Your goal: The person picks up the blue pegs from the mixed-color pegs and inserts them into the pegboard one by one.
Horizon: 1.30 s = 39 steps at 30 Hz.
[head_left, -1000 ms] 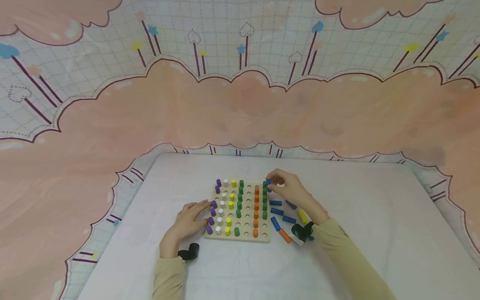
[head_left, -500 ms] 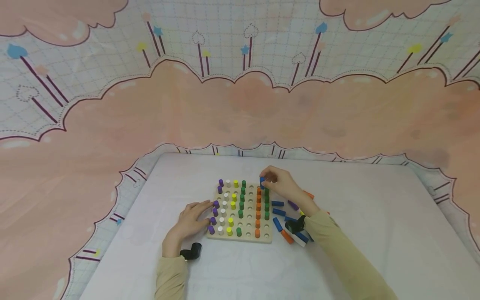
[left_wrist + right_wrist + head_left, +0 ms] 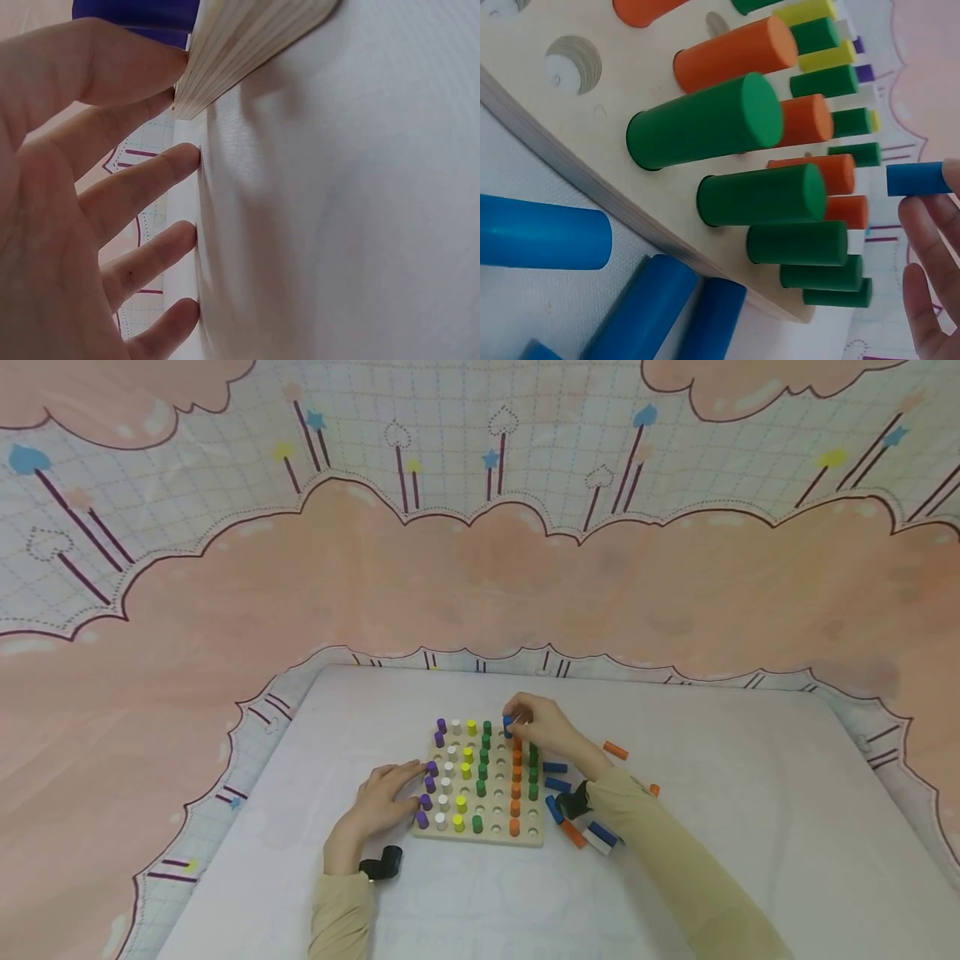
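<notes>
A wooden pegboard holds upright pegs in colour columns: purple, white, yellow, green, orange and a second green column on the right. My right hand pinches a blue peg upright over the board's far edge, around the top of the column of bare holes between green and orange; whether it touches a hole is hidden. At the board's left side, my left hand rests with fingers spread. In the left wrist view its thumb and index finger touch the board's edge, and the other fingertips rest on the tabletop.
Right of the board lie several loose blue pegs, an orange peg and a white peg. Another orange peg lies farther right. The right forearm hides part of this pile. Patterned cloth hangs behind the white table.
My right hand has carried the blue peg leftward from beyond the right green column, past the orange column's far end. The left hand has stayed at the board's left side.
</notes>
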Motion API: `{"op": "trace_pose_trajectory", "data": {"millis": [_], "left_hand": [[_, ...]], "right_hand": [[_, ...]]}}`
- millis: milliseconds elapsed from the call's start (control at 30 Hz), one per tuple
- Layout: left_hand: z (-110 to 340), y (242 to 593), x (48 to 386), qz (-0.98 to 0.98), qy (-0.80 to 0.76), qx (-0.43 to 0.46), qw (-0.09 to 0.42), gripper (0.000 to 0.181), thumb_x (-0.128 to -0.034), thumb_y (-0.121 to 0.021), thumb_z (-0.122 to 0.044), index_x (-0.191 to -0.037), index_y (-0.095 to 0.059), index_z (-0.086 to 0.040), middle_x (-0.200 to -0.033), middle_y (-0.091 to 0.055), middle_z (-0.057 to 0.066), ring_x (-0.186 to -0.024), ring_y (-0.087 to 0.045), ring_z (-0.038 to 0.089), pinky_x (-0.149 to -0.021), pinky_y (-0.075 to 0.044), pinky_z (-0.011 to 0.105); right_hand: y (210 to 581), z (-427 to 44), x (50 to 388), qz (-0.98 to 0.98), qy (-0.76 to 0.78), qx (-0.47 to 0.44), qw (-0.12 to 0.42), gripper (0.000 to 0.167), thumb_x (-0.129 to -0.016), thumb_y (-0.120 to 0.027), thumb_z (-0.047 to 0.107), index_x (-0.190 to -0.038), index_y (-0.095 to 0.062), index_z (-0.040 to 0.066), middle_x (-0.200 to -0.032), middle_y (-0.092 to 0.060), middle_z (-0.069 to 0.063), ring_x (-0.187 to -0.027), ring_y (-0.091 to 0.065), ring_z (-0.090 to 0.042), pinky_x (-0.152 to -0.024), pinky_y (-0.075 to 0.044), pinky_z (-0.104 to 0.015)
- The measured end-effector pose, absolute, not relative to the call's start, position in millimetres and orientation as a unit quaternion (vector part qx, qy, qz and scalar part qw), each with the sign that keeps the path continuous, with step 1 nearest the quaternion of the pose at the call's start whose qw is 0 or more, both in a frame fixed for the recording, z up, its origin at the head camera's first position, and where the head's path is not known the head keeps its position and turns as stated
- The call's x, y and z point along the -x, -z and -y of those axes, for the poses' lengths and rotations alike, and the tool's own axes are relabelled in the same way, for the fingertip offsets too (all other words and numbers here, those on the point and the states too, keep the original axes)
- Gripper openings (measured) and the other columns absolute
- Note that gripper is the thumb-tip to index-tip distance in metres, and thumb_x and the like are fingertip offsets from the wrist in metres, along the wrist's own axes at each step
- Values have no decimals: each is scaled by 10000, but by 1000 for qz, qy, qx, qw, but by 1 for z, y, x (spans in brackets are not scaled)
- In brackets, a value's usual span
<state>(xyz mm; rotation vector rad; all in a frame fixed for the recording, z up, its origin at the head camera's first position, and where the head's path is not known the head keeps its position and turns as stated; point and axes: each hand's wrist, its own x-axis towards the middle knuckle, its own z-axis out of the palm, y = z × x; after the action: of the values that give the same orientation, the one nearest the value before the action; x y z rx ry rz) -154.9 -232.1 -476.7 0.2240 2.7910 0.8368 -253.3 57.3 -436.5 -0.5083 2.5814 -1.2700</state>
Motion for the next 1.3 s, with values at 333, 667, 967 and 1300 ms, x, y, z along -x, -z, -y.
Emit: {"op": "trace_pose_trajectory", "data": {"millis": [333, 667, 967, 1300], "left_hand": [[231, 475, 154, -949, -286, -74, 108, 564, -849, -591, -149, -1404, -491, -138, -1500, -431, 125, -1387, -284, 421, -1102, -209, 674], [230, 474, 153, -951, -279, -75, 110, 569, -846, -591, -150, -1405, -491, -147, -1498, -437, 114, -1391, -282, 414, -1104, -208, 677], [230, 474, 154, -950, -283, -78, 102, 564, -843, -593, -153, -1399, -498, -140, -1492, -446, 116, -1380, -299, 406, -1100, -222, 670], [231, 476, 153, -950, -286, -78, 98, 563, -840, -590, -142, -1395, -502, -133, -1487, -449, 123, -1375, -305, 406, -1100, -222, 669]], "right_hand": [[452, -46, 267, -883, 425, 163, 117, 187, -867, -633, 48, -1050, -627, 88, -1001, -662, -87, -915, -590, -205, -724, -500, -265], [461, -43, 269, -884, 422, 167, 108, 180, -858, -614, 23, -1028, -633, 79, -994, -666, -88, -925, -604, -202, -755, -514, -294], [463, -42, 271, -886, 423, 158, 106, 176, -859, -618, 25, -1027, -638, 74, -994, -660, -95, -918, -598, -209, -766, -514, -310], [466, -41, 271, -884, 427, 156, 107, 192, -846, -615, 10, -1028, -634, 67, -996, -659, -99, -916, -596, -206, -779, -515, -311]]}}
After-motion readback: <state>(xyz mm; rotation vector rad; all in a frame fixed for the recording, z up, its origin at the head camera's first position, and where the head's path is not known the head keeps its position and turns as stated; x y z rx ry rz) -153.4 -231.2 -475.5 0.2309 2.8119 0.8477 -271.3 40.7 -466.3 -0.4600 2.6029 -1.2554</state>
